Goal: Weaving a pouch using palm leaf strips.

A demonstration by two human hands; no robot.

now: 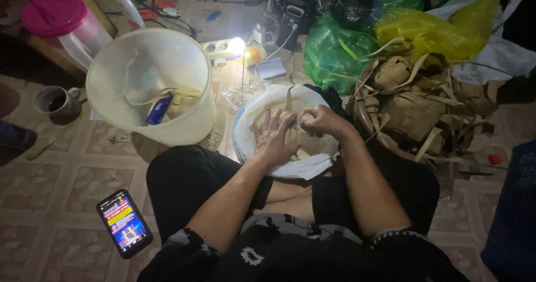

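I sit cross-legged on a tiled floor with a round basin [241, 142] lined with white cloth in front of my knees. My left hand [272, 138] lies flat inside the basin, fingers spread, touching a pale woven leaf pouch [306, 142]. Just to its right, my right hand [322, 120] is curled shut over the upper part of that same pouch. A loose leaf strip [289, 97] sticks up from the basin behind my hands. What else lies in the basin is hidden by my hands.
A large translucent bucket [146, 87] stands at my left with a blue packet inside. A heap of woven leaf pouches [414, 110] lies at my right, plastic bags [424, 32] behind it. A phone [124, 223], a mug [57, 104], a pink-lidded jug [62, 21] and a lamp [237, 45] are around.
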